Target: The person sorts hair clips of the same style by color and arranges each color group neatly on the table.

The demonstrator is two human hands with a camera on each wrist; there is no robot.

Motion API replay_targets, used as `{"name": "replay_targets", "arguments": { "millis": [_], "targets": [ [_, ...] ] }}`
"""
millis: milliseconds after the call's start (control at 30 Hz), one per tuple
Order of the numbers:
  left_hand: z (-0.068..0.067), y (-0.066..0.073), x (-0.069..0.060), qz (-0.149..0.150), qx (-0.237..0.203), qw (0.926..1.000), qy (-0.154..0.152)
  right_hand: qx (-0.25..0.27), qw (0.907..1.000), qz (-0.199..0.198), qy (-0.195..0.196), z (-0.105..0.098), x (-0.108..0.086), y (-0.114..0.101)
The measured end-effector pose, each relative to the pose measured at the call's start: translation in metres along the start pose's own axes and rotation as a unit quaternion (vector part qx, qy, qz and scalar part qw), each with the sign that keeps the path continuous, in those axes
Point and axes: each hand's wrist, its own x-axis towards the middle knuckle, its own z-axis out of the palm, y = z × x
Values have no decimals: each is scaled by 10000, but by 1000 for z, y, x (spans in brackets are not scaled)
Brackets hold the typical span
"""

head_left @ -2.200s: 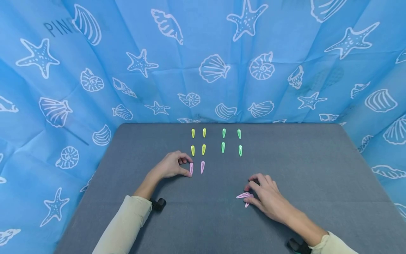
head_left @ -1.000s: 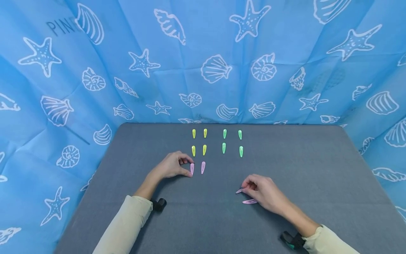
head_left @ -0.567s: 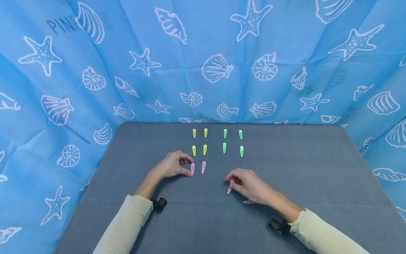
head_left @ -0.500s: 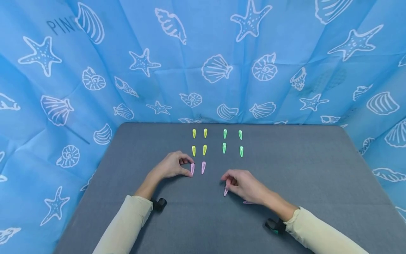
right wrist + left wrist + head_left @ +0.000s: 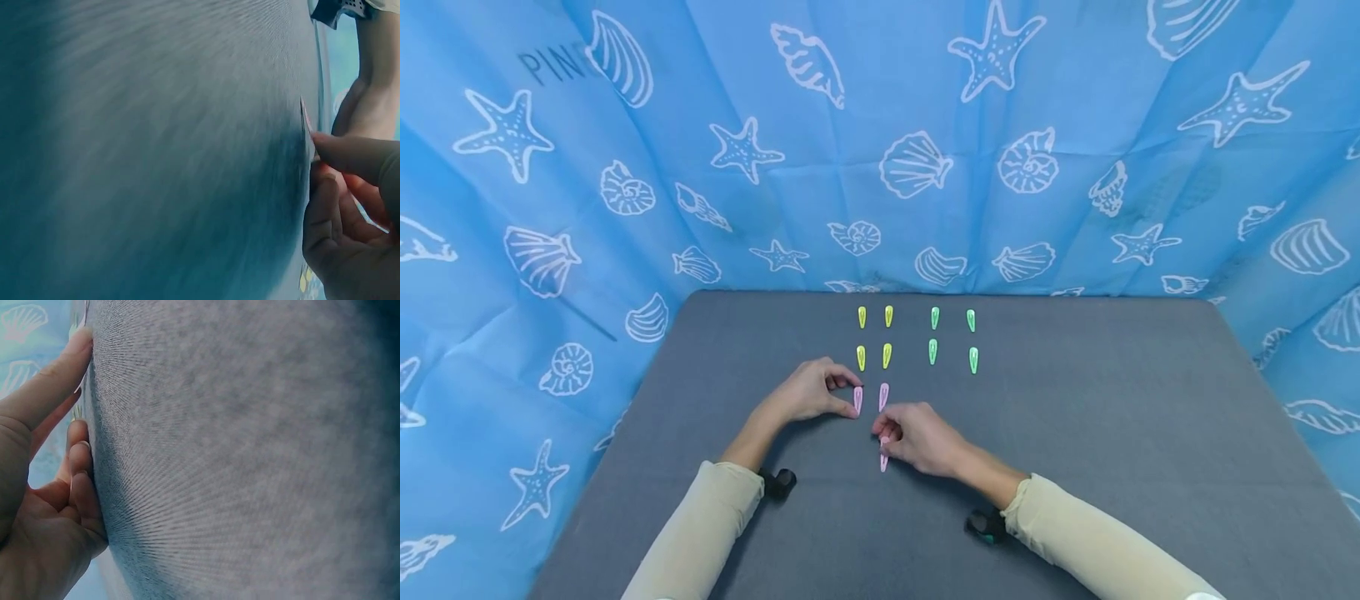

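Note:
My left hand (image 5: 811,390) rests on the table with thumb and index finger at the two ends of a pink snap hair clip (image 5: 858,401). A second pink hair clip (image 5: 883,396) lies just right of it, apart from my fingers. My right hand (image 5: 921,437) pinches another pink hair clip (image 5: 883,458) by its wide end, narrow end toward me, below the second clip. In the right wrist view, thumb and fingers of the right hand (image 5: 340,194) hold the thin pink clip (image 5: 304,115) close to the cloth. The left wrist view shows the left thumb (image 5: 62,372) extended.
Yellow hair clips (image 5: 861,358) stand in two rows behind the pink ones, and green hair clips (image 5: 932,351) in two rows to their right. The grey table (image 5: 1112,400) ends at a blue seashell curtain (image 5: 955,208). The right forearm (image 5: 992,475) crosses the table's middle.
My right hand picked one pink clip from the two at the right and carried it left, turning its narrow end toward me. The other is now out of sight near the right forearm. The left hand stayed.

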Motion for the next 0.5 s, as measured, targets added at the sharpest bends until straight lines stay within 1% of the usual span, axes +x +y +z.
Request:
{"name": "replay_targets", "arguments": {
  "millis": [167, 267, 400, 500],
  "targets": [
    [3, 0, 0, 7, -45, 10000, -25, -202, 9995, -139, 185, 13, 7, -5],
    [3, 1, 1, -26, -52, 10000, -45, -456, 9984, -201, 266, 17, 7, -8],
    [2, 3, 1, -22, -7, 10000, -47, -782, 9966, -145, 194, 17, 6, -10],
    [1, 3, 0, -24, -4, 10000, -23, -824, 9966, 10, 83, 17, 6, -12]
  ]
}}
